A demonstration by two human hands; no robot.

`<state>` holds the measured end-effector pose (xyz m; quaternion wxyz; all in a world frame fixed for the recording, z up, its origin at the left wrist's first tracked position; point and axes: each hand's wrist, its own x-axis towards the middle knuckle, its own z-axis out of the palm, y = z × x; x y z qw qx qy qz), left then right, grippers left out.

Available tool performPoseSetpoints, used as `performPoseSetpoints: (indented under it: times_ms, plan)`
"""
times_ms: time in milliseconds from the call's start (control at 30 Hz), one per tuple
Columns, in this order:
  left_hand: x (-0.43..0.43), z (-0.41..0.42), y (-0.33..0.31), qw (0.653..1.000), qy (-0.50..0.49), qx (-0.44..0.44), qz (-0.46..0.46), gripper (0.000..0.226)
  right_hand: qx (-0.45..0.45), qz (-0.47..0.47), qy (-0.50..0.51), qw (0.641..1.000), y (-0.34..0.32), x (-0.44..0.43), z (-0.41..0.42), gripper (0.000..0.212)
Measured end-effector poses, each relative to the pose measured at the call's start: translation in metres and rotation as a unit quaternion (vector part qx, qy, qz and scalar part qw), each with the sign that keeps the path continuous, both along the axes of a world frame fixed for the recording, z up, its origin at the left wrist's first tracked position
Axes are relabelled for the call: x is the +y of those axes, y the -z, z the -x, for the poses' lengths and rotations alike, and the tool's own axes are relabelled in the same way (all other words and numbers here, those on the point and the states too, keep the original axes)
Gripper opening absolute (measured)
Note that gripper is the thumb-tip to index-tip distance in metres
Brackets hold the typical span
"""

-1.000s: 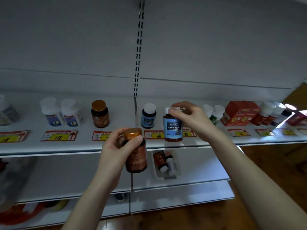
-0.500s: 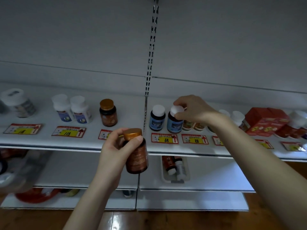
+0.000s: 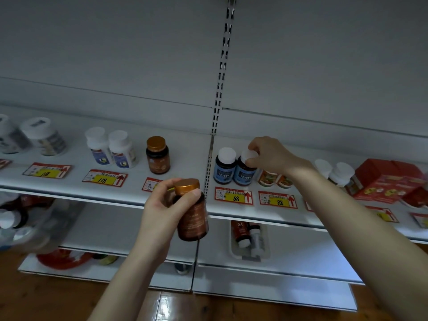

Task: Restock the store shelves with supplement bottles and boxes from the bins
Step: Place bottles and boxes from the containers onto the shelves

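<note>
Amber bottle (image 3: 192,216), copper cap; blue-labelled bottles (image 3: 234,172), white caps; red boxes (image 3: 386,181); yellow-red price tags (image 3: 233,196); white shelf (image 3: 180,142).

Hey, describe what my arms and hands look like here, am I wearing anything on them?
Both are bare. The left hand and right hand wear no gloves, and no rings show on the fingers. The left forearm and right forearm show no sleeves, and no watch or bracelet is visible at either wrist.

White shelf (image 3: 185,147) carries supplement bottles (image 3: 120,150), red boxes (image 3: 389,179) and price tags (image 3: 234,196).
</note>
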<state>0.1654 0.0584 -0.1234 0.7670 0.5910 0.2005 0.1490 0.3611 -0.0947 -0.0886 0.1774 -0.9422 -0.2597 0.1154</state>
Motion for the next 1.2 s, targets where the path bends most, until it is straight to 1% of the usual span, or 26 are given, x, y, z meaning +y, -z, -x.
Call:
performPoseSetpoints:
  times_ms: [133,233,300,333,367,400,433,500,533,600,700,767,833,900,933,967,1033,1100,1133,1200]
  plan:
    - [-0.003,-0.002,-0.001,1.0,0.007,-0.006,0.008,0.036,-0.009,0.013,-0.003,1.0,0.0,-0.002,0.0,0.048]
    - [-0.004,-0.006,-0.002,0.999,0.022,-0.005,0.036,0.041,-0.009,0.028,-0.003,1.0,-0.001,-0.002,0.003,0.051]
    - [-0.004,-0.008,-0.005,0.997,0.036,-0.004,0.064,0.048,-0.034,0.023,-0.006,0.999,-0.005,-0.001,0.01,0.055]
    - [-0.003,-0.009,-0.007,0.996,0.044,-0.005,0.078,0.048,-0.062,-0.004,-0.008,0.998,-0.009,0.001,0.016,0.052]
    - [-0.002,-0.01,-0.009,0.994,0.054,-0.007,0.092,0.045,-0.087,-0.052,-0.009,0.995,-0.014,0.003,0.022,0.046]
    - [-0.002,-0.012,-0.013,0.992,0.068,-0.009,0.107,0.043,-0.092,-0.113,-0.007,0.989,-0.021,0.006,0.031,0.037]
    - [-0.001,-0.013,-0.015,0.989,0.081,-0.011,0.12,0.042,-0.067,-0.173,-0.007,0.983,-0.027,0.009,0.04,0.029]
    - [0.0,-0.017,-0.02,0.986,0.098,-0.012,0.135,0.043,0.027,-0.252,-0.035,0.967,-0.037,0.016,0.06,0.02]
    - [0.001,-0.018,-0.023,0.986,0.102,-0.01,0.133,0.045,0.058,-0.268,-0.054,0.96,-0.038,0.019,0.068,0.02]
    - [0.002,-0.02,-0.027,0.988,0.111,-0.011,0.102,0.047,0.082,-0.284,-0.078,0.952,-0.036,0.024,0.079,0.023]
    - [0.003,-0.02,-0.033,0.993,0.11,-0.012,0.038,0.045,0.095,-0.305,-0.073,0.945,-0.03,0.032,0.088,0.024]
    - [0.004,-0.018,-0.034,0.995,0.098,-0.002,0.012,0.055,0.11,-0.33,-0.062,0.936,-0.03,0.036,0.091,0.023]
    - [0.005,-0.013,-0.034,0.995,0.093,0.009,0.019,0.065,0.124,-0.351,-0.048,0.927,-0.033,0.037,0.091,0.019]
    - [0.007,-0.005,-0.034,0.995,0.092,0.012,0.031,0.06,0.143,-0.366,-0.03,0.919,-0.036,0.037,0.089,0.014]
    - [0.007,0.0,-0.033,0.996,0.086,0.013,0.026,0.057,0.156,-0.373,-0.02,0.914,-0.037,0.038,0.088,0.013]
    - [0.008,0.004,-0.03,0.997,0.076,0.014,0.003,0.057,0.167,-0.379,-0.011,0.91,-0.037,0.039,0.088,0.013]
    - [0.008,0.012,-0.026,0.996,0.06,0.021,-0.061,0.06,0.171,-0.377,0.0,0.911,-0.037,0.043,0.089,0.017]
    - [0.009,0.017,-0.025,0.995,0.042,0.027,-0.091,0.059,0.167,-0.366,0.0,0.916,-0.037,0.047,0.09,0.023]
    - [0.01,0.019,-0.025,0.995,0.036,0.024,-0.088,0.057,0.164,-0.359,-0.005,0.919,-0.037,0.049,0.091,0.024]
    - [0.014,0.022,-0.025,0.998,0.042,0.006,-0.049,0.053,0.166,-0.345,-0.022,0.924,-0.04,0.051,0.091,0.024]
